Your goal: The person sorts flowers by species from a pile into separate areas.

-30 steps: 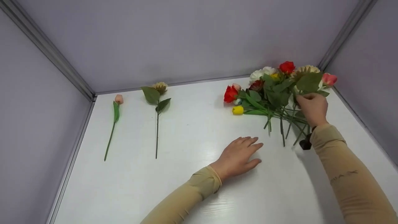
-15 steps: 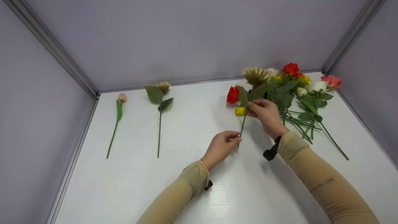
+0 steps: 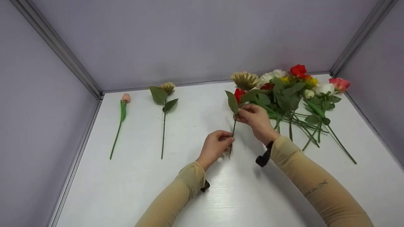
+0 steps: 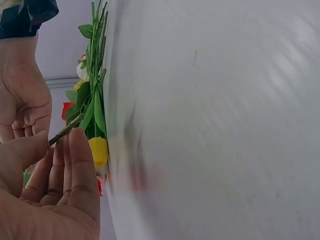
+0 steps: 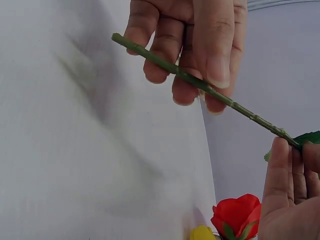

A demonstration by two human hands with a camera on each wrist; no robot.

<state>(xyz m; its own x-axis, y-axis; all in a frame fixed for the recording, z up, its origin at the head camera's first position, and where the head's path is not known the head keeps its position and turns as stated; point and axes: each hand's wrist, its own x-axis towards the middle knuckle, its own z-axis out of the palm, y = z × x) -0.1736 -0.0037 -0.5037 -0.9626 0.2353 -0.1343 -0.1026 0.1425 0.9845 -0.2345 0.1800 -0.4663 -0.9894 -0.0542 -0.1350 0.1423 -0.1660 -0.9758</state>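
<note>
Both hands hold one cream flower [image 3: 244, 81] with pointed petals and broad green leaves. My right hand [image 3: 257, 123] pinches its stem just under the leaves. Lower down, my left hand [image 3: 214, 146] pinches the same stem between thumb and fingers, close to the cut end. In the right wrist view the bare stem [image 5: 255, 118] slants from the right hand across to the left hand [image 5: 187, 45], its tip poking out past the fingers. The left wrist view shows the stem end [image 4: 67, 131] at the left thumb. The flower stands above the white table, its head toward the back wall.
A heap of mixed flowers [image 3: 287, 94], red, white, yellow and pink, lies at the back right, stems crossing. On the left lie a pink tulip [image 3: 126, 98] and another cream flower [image 3: 167, 89], spaced apart. Grey-purple walls [image 3: 202, 41] enclose the white table [image 3: 139, 189].
The right hand has pulled the cream flower out of the heap and leftward. The left hand, earlier spread over the table, now pinches the lower stem. Both hands have shifted slightly left together.
</note>
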